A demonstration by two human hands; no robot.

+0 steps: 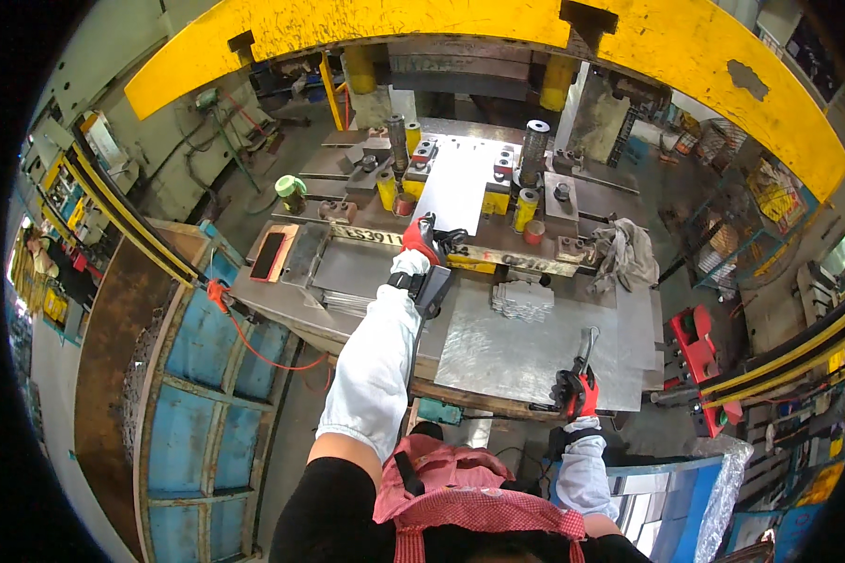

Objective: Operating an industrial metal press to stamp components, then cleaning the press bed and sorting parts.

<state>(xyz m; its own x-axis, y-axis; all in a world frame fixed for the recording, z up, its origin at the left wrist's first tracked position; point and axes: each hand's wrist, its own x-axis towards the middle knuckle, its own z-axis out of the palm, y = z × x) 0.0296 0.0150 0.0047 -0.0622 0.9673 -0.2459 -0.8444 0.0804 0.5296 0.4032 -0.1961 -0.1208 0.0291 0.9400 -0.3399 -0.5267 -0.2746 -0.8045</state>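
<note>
My left hand [426, 242], in a red and black glove, reaches forward to the press die. Its fingers close on the near left corner of a bright metal strip [453, 186] that runs back between the die's posts. My right hand [576, 391], gloved alike, is closed around a slim metal hand tool [589, 347] with a narrow, bent tip pointing away from me. The tool is held above the right part of a flat metal sheet [498, 352] on the near table. A small stack of cut metal plates [523, 300] lies on that sheet.
A yellow press beam [441, 21] arches overhead. Round guide posts [535, 150] stand on the die. A grey rag [624, 258] hangs at the right; a phone [268, 255] and green-topped bottle [291, 190] are left. A red control box [693, 352] stands right, a blue bin [207, 394] left.
</note>
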